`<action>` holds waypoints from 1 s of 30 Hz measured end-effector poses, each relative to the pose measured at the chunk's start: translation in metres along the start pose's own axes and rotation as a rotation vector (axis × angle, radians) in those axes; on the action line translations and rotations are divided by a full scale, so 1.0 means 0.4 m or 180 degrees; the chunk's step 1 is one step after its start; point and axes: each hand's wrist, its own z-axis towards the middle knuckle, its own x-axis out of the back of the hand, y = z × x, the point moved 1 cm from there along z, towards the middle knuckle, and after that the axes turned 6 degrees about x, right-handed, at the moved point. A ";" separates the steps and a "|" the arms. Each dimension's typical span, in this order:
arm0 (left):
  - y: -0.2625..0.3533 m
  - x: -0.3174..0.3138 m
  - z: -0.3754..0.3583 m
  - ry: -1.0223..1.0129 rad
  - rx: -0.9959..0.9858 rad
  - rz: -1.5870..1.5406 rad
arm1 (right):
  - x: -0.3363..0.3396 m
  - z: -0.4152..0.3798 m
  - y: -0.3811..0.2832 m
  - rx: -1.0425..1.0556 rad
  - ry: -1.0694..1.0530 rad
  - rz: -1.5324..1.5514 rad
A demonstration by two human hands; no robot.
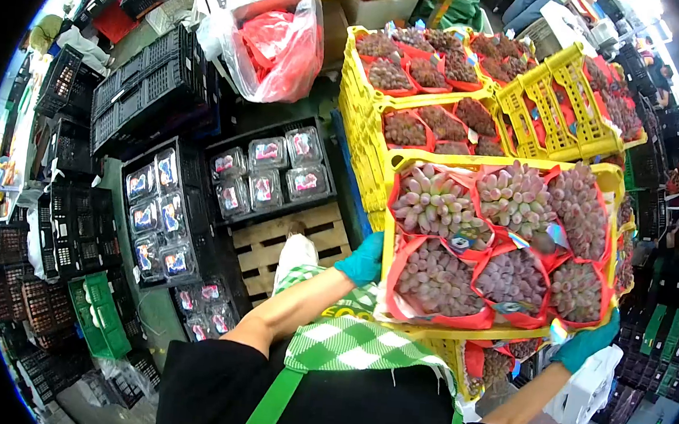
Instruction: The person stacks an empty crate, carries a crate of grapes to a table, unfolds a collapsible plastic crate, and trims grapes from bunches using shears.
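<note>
In front of me a yellow crate (458, 332) holds several bunches of pinkish-purple grapes (434, 281) in red bags. My left hand (363, 261), in a teal glove, grips the crate's left side. On its lower right corner is my right hand (586, 345), gloved the same way and closed at the rim. The fingertips of both hands are partly hidden by the crate. Beneath and behind it stand more stacked yellow crates (357, 117) of darker grapes, one of them tilted (562, 110).
At my left, black crates (218, 219) hold clear clamshell packs (268, 153). A wooden pallet (258, 261) lies by my foot. Folded black crates (148, 90), a plastic bag with red contents (277, 45) and a green crate (100, 320) stand farther out. A white plastic object (591, 387) is beyond my right hand.
</note>
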 end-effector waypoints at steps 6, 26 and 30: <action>0.341 0.103 -0.083 -0.0460 -0.0950 0.0530 | -0.118 -0.274 0.069 -0.0676 -0.0334 -0.0043; 0.703 0.228 -0.219 -0.0977 -0.0558 0.0273 | -0.246 -0.646 0.170 -0.2515 -0.0613 0.0522; 0.738 0.261 -0.105 -0.0884 -0.0441 0.0672 | -0.277 -0.608 0.205 -0.2498 -0.0658 0.0415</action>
